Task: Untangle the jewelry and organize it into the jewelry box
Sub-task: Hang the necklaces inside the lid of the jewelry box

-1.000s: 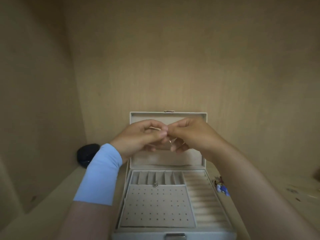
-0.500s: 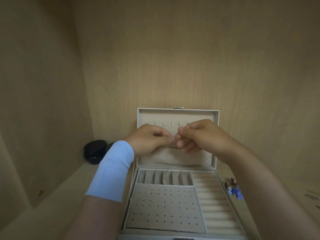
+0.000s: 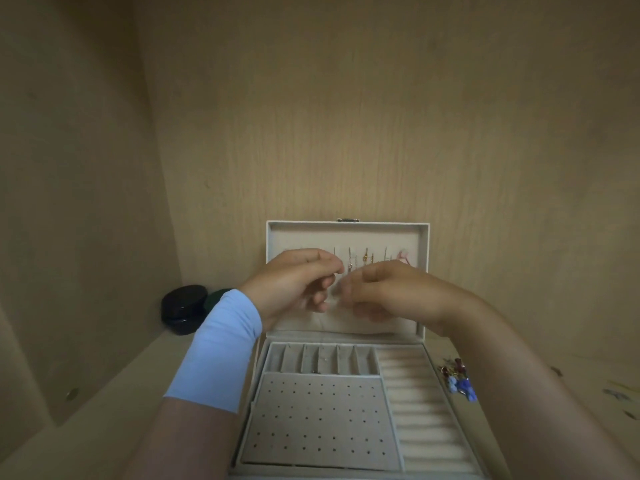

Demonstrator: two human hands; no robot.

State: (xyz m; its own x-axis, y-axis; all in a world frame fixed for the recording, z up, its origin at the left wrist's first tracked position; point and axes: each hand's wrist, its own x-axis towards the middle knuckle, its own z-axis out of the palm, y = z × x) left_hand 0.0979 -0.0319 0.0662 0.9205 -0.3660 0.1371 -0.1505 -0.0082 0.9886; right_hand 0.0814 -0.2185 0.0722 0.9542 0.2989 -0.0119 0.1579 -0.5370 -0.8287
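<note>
The box [image 3: 443, 393] sits open on a wooden shelf [image 3: 114, 403], its lid [image 3: 304, 237] standing upright near the back wall, with a metal clasp [image 3: 347, 220] on its top edge. Several thin chains [image 3: 365, 259] hang in a row from hooks inside the lid. Both hands are raised in front of the lid, close together but apart. The left hand [image 3: 294, 285] has its fingers curled, thumb tip against forefinger; whether anything thin is pinched there cannot be told. The right hand [image 3: 391, 292] is blurred, its fingers bent in toward the left one, and what it holds, if anything, cannot be told either. A light blue sleeve [image 3: 221, 348] covers the left wrist. In the base a row of slots [image 3: 346, 362] runs along the back, with one small piece [image 3: 315, 371] in a middle slot. A panel [image 3: 322, 417] dotted with holes lies in front, and rolls [image 3: 422, 410] fill the right side. A heap [image 3: 459, 379] of tangled jewelry with blue and red beads lies on the shelf just right of the box. A black pot [image 3: 183, 308] stands in the left back corner
</note>
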